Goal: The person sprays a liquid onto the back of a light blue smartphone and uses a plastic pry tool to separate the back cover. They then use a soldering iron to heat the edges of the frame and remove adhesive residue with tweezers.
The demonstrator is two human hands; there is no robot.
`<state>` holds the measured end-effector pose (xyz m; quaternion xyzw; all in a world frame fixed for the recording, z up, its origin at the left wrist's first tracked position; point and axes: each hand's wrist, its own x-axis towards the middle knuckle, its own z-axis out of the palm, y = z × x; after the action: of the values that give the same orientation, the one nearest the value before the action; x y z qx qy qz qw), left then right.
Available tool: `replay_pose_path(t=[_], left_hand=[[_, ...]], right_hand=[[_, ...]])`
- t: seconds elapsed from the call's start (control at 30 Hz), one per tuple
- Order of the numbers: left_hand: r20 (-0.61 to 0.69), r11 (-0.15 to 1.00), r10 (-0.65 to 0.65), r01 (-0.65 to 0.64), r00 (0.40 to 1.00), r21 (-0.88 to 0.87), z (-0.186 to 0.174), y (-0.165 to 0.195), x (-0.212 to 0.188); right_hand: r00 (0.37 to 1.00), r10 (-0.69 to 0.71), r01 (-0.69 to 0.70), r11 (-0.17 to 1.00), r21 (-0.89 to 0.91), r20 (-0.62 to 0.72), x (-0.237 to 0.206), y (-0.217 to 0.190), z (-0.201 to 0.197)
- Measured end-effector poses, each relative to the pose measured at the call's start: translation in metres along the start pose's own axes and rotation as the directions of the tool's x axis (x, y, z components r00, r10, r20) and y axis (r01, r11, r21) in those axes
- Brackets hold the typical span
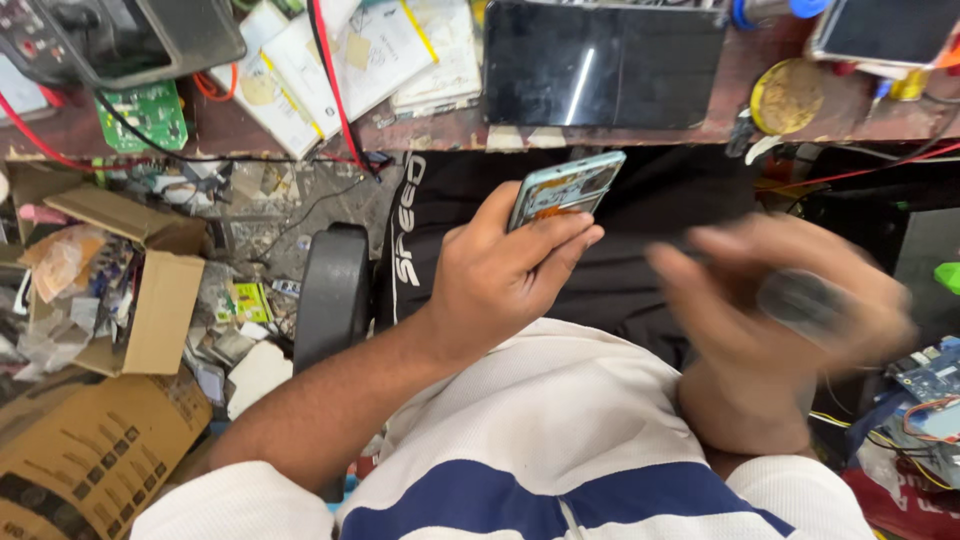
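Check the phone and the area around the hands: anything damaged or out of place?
The phone in the left hand has its back off, with its insides exposed. The right hand is blurred around a dark object I cannot identify. On the floor to the left, an open cardboard box sits among scattered scraps.

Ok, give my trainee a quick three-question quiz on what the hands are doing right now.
1. True or false: the left hand holds an opened phone.
2. Which lies on the bench directly above the phone? A) tablet B) green board C) cardboard box
3. What can be said of the right hand?

Key:
1. True; its fingers wrap the lower end, and the phone's open inside faces the camera.
2. A, the dark tablet.
3. It is blurred; it seems to grip a small dark thing, but what it is cannot be told.
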<state>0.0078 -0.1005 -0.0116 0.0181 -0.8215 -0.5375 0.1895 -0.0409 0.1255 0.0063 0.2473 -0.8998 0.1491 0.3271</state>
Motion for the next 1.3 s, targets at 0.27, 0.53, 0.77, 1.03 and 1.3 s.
replay_pose_path(t=[0.27,0.53,0.77,1.03,1.3], left_hand=[[0.047,0.984,0.087,-0.094,0.995,0.153,-0.001,0.001,-0.01],[0.088,0.931,0.079,-0.105,0.993,0.349,0.001,-0.001,-0.02],[0.155,0.958,0.122,-0.157,0.98,0.239,0.033,0.008,-0.014],[0.304,0.955,0.115,-0.19,0.946,0.229,0.056,0.02,-0.006],[0.27,0.993,0.063,-0.087,0.961,0.075,0.054,0.02,0.0]], right_hand=[[0.955,-0.042,-0.141,0.806,0.575,0.293,0.051,-0.048,0.034],[0.941,0.101,-0.279,0.773,0.57,0.324,0.048,-0.043,0.02],[0.933,0.132,-0.278,0.855,0.437,0.336,0.027,-0.017,0.008],[0.913,0.196,-0.337,0.857,0.389,0.359,0.003,0.009,0.0],[0.885,0.159,-0.363,0.824,0.435,0.437,0.011,0.018,0.002]])
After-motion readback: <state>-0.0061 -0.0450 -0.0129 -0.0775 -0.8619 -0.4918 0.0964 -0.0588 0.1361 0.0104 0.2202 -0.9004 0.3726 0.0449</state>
